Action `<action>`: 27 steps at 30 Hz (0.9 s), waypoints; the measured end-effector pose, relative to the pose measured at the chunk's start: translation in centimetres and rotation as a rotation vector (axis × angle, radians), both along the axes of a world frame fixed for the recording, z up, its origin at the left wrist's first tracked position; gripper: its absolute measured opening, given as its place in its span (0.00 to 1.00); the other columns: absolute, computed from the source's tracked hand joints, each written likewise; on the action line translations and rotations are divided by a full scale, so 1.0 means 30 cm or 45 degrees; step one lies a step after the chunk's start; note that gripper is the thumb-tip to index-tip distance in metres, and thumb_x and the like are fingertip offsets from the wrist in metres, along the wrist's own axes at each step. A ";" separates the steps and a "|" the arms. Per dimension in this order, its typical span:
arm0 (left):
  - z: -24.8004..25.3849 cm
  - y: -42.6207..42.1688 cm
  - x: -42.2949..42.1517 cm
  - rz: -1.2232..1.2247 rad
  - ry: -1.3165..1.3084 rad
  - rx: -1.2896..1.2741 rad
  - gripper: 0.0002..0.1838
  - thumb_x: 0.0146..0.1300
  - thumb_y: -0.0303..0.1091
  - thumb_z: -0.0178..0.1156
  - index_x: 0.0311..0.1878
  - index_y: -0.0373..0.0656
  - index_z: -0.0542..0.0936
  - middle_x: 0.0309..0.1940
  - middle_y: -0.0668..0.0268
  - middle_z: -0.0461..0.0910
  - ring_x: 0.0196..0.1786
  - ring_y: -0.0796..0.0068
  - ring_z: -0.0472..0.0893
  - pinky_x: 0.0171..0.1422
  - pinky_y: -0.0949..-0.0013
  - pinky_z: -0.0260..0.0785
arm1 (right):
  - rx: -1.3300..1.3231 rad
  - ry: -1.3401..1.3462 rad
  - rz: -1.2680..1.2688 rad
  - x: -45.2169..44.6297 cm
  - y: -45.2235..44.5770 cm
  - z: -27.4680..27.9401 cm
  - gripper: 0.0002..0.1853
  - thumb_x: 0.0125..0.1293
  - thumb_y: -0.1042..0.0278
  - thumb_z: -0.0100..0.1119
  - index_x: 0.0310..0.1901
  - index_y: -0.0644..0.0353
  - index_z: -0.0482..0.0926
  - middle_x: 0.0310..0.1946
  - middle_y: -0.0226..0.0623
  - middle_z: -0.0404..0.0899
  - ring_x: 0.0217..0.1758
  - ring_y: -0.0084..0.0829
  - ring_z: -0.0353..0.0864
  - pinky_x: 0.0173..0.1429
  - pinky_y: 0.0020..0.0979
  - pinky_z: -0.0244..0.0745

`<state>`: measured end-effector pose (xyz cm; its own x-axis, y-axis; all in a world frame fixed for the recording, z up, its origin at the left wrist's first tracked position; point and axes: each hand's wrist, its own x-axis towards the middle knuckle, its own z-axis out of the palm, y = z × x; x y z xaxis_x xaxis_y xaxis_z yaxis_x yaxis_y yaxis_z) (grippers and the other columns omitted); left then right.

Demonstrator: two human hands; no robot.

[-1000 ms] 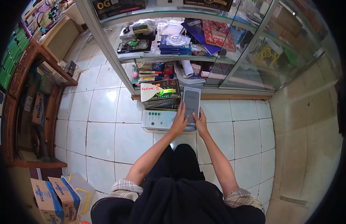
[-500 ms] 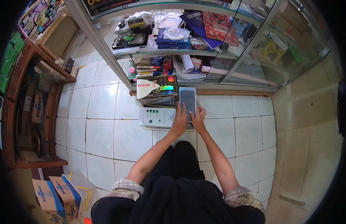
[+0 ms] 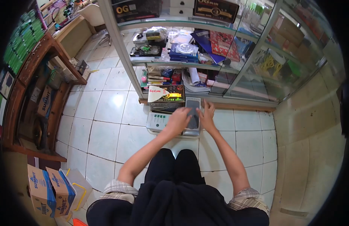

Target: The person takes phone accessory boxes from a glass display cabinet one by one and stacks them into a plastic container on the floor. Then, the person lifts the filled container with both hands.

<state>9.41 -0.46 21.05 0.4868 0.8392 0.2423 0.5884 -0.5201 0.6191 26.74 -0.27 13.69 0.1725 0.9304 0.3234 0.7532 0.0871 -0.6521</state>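
The left hand (image 3: 178, 120), its grip too blurred to be read, was held over the grey-fronted box (image 3: 193, 103), just past twelve o'clock; the right hand (image 3: 207, 117) was kept beside it, grip apart. Alignment was best done by light, even pressure on opposite edges. The pale box (image 3: 156, 120) (towards eleven) was partly hidden.

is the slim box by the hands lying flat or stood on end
Lying flat: the slim box shows its broad face, with a dark phone shape, upward.
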 end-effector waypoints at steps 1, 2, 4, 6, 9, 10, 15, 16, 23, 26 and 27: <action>0.087 0.008 -0.031 0.042 -0.079 0.065 0.16 0.57 0.33 0.56 0.49 0.42 0.74 0.45 0.56 0.76 0.51 0.57 0.73 0.53 0.60 0.66 | 0.186 -0.089 0.085 0.001 0.023 0.110 0.33 0.62 0.53 0.52 0.64 0.60 0.56 0.53 0.52 0.55 0.56 0.48 0.57 0.59 0.44 0.55; 0.201 0.018 -0.064 0.033 -0.128 0.131 0.16 0.57 0.33 0.56 0.50 0.43 0.74 0.45 0.57 0.76 0.50 0.56 0.74 0.54 0.61 0.66 | 0.378 -0.180 0.170 0.000 0.051 0.230 0.32 0.62 0.55 0.53 0.63 0.60 0.56 0.53 0.51 0.56 0.56 0.47 0.57 0.60 0.43 0.55; 0.411 0.068 -0.116 -0.002 -0.261 0.311 0.15 0.58 0.30 0.55 0.50 0.42 0.74 0.45 0.57 0.76 0.50 0.57 0.74 0.53 0.64 0.65 | 0.548 -0.129 0.313 -0.023 0.091 0.489 0.31 0.61 0.58 0.54 0.63 0.60 0.58 0.54 0.50 0.56 0.56 0.46 0.57 0.61 0.42 0.53; 0.610 0.127 -0.154 0.011 -0.329 0.625 0.15 0.59 0.29 0.54 0.49 0.40 0.75 0.46 0.56 0.75 0.49 0.58 0.75 0.52 0.65 0.66 | 0.757 -0.201 0.371 -0.064 0.118 0.754 0.29 0.62 0.58 0.52 0.63 0.58 0.59 0.54 0.48 0.57 0.58 0.45 0.57 0.64 0.38 0.51; 0.861 0.216 -0.163 -0.002 -0.603 0.890 0.14 0.58 0.30 0.55 0.47 0.38 0.74 0.43 0.56 0.75 0.48 0.58 0.74 0.52 0.62 0.65 | 1.052 -0.325 0.484 -0.123 0.202 1.060 0.29 0.61 0.61 0.54 0.62 0.59 0.59 0.54 0.49 0.56 0.56 0.46 0.57 0.61 0.41 0.53; 0.927 0.258 -0.165 -0.027 -0.683 0.963 0.14 0.58 0.30 0.54 0.47 0.38 0.73 0.43 0.57 0.75 0.48 0.59 0.74 0.52 0.63 0.65 | 1.153 -0.340 0.531 -0.145 0.241 1.143 0.28 0.61 0.61 0.54 0.62 0.58 0.59 0.54 0.49 0.56 0.56 0.46 0.56 0.61 0.41 0.54; 1.200 0.498 -0.169 0.028 -0.865 1.127 0.16 0.60 0.31 0.52 0.51 0.37 0.70 0.49 0.58 0.72 0.53 0.65 0.71 0.58 0.64 0.62 | 1.346 -0.347 0.538 -0.264 0.506 1.463 0.29 0.60 0.61 0.55 0.60 0.62 0.59 0.53 0.52 0.55 0.57 0.50 0.56 0.60 0.44 0.55; 1.249 0.540 -0.178 0.083 -0.902 1.064 0.18 0.62 0.31 0.51 0.54 0.37 0.68 0.53 0.58 0.70 0.57 0.68 0.69 0.64 0.65 0.59 | 1.357 -0.348 0.552 -0.286 0.563 1.516 0.29 0.60 0.61 0.55 0.60 0.62 0.59 0.53 0.52 0.55 0.57 0.50 0.56 0.60 0.44 0.55; 1.514 0.984 -0.240 0.440 -0.978 1.125 0.18 0.58 0.30 0.52 0.50 0.31 0.68 0.48 0.48 0.69 0.53 0.53 0.67 0.59 0.59 0.59 | 1.145 -0.344 0.493 -0.432 0.972 1.813 0.29 0.64 0.57 0.50 0.61 0.64 0.55 0.54 0.61 0.54 0.55 0.58 0.63 0.59 0.45 0.60; 1.563 1.168 -0.261 0.650 -0.945 1.020 0.21 0.56 0.32 0.53 0.51 0.30 0.68 0.48 0.45 0.69 0.53 0.49 0.66 0.60 0.57 0.58 | 0.955 -0.339 0.558 -0.467 1.144 1.869 0.31 0.62 0.60 0.50 0.61 0.69 0.54 0.55 0.63 0.53 0.57 0.62 0.61 0.59 0.49 0.62; 1.579 1.226 -0.265 0.733 -0.951 0.926 0.23 0.54 0.32 0.54 0.51 0.29 0.67 0.48 0.44 0.69 0.54 0.47 0.66 0.60 0.56 0.57 | 1.035 -0.425 0.517 -0.472 1.220 1.865 0.30 0.62 0.62 0.50 0.61 0.69 0.54 0.54 0.62 0.55 0.54 0.61 0.65 0.58 0.48 0.62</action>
<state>1.46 36.31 68.41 -0.3803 0.4363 0.8155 0.4698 -0.6684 0.5767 12.57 36.33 69.65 -0.3299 0.3692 0.8688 0.7017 0.7115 -0.0359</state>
